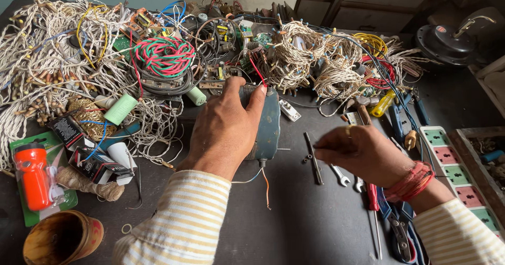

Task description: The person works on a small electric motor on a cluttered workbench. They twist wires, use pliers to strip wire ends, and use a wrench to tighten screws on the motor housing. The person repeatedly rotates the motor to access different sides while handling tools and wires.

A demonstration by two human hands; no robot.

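My left hand (223,131) lies over a blue-grey metal motor housing (269,131) at the middle of the dark table, fingers wrapped on its top edge. Red and white wires trail from the housing's near end. My right hand (360,152) hovers just right of it, fingertips pinched together above a long dark bolt (314,162) and small nuts (306,160). Whether the fingers hold a small part I cannot tell. A small spanner (340,174) lies under that hand.
Tangled wire bundles (47,49) and a red-green coil (164,56) fill the table's back. An orange torch (32,176) and a round wooden cup (60,238) sit front left. A socket strip (455,173), screwdrivers and pliers (397,228) lie right.
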